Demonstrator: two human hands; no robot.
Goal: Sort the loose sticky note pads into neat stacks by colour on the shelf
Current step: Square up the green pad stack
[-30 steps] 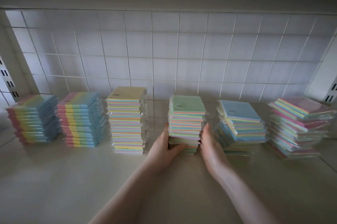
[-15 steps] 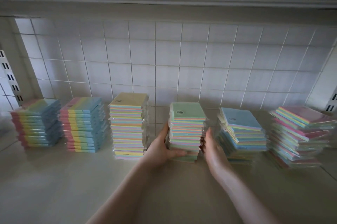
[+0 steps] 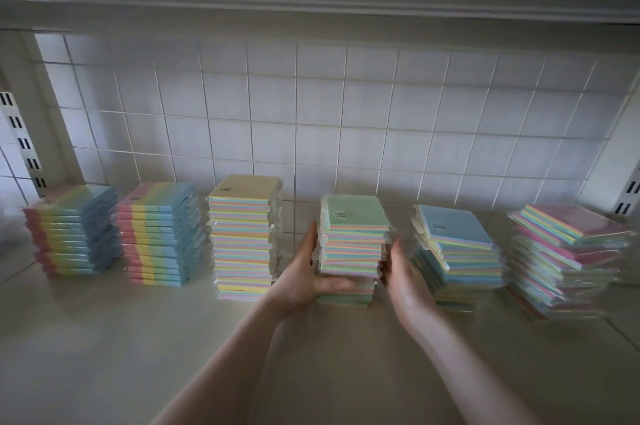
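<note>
Six stacks of wrapped sticky note pads in a row on the shelf (image 3: pixel 104 338), white tiled wall (image 3: pixel 311 120) behind. Left hand (image 3: pixel 304 272) flat against the left side of the green-topped stack (image 3: pixel 353 244), thumb across its front low down, fingers straight. Right hand (image 3: pixel 401 272) straight-fingered against the stack's right side, blurred. Upper pads sit shifted from the bottom ones. Yellow-topped stack (image 3: pixel 244 237) just left; blue-topped stack (image 3: pixel 457 251) just right, pads askew. Pink-topped stack (image 3: pixel 568 251) far right, messy. Two rainbow-striped stacks (image 3: pixel 159 234) at left, tidy.
</note>
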